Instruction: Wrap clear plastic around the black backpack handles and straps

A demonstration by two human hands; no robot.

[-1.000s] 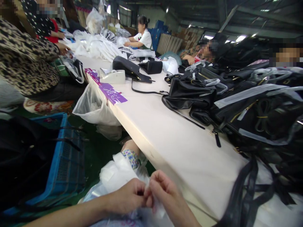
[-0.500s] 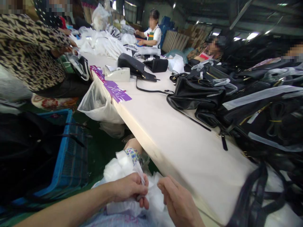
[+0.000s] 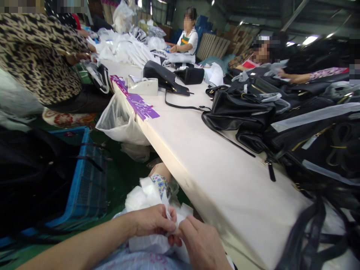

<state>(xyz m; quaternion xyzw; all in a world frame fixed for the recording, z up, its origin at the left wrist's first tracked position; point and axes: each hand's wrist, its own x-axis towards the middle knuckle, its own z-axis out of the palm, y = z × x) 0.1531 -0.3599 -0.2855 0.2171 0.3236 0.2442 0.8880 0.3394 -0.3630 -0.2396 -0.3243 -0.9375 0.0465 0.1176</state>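
In my lap, my left hand (image 3: pixel 157 221) is closed, pinching a thin white strip (image 3: pixel 167 205) of soft packing sheet that sticks up between the fingers. My right hand (image 3: pixel 201 238) meets it from the right, thumb and fingers pressed together on the strip close to the left fingertips. Its exact grip is partly hidden by the hand itself. Loose white packing sheets (image 3: pixel 140 198) lie crumpled over my lap beneath and behind both hands, in front of the table edge.
A pale table (image 3: pixel 194 146) runs diagonally ahead. Black handbags (image 3: pixel 242 108) are heaped on its right side. A tape dispenser (image 3: pixel 143 86) and purple tape (image 3: pixel 143 108) sit by the left edge. A blue crate (image 3: pixel 87 183) of black bags stands left. Several co-workers (image 3: pixel 189 41) are around.
My right hand has moved left, from apart with bent fingers to closed against the left hand at the strip. The left hand keeps its pinch. The view has shifted slightly.
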